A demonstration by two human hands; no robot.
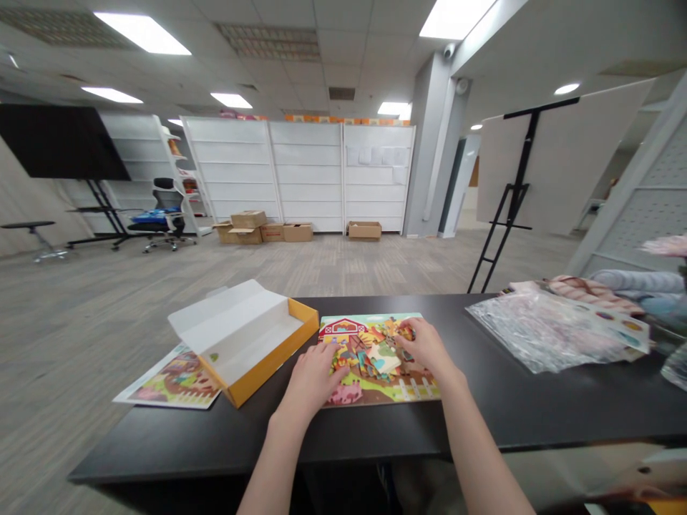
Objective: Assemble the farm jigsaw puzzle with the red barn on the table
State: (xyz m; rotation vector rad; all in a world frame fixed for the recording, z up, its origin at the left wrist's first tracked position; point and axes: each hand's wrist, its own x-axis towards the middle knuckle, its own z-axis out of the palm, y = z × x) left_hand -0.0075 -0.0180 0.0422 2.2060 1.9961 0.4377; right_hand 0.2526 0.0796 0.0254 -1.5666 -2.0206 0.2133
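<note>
A colourful farm-scene puzzle board (376, 395) lies flat on the black table, with a red barn at its upper left and a white fence at its lower right. Loose jigsaw puzzle pieces (381, 354) are heaped on its middle. My left hand (314, 375) rests at the left side of the heap, thumb and fingers apart, touching the pieces there. At the upper right of the heap, my right hand (428, 349) has its fingers bent around a puzzle piece (408, 333). The fingertips partly hide what lies under them.
Left of the board stands an open yellow box (276, 352) with a white lid raised. A printed farm picture sheet (174, 383) lies partly under it. On the right of the black table (215, 447) are clear plastic packages (552, 329) and rolled cloths (638, 280).
</note>
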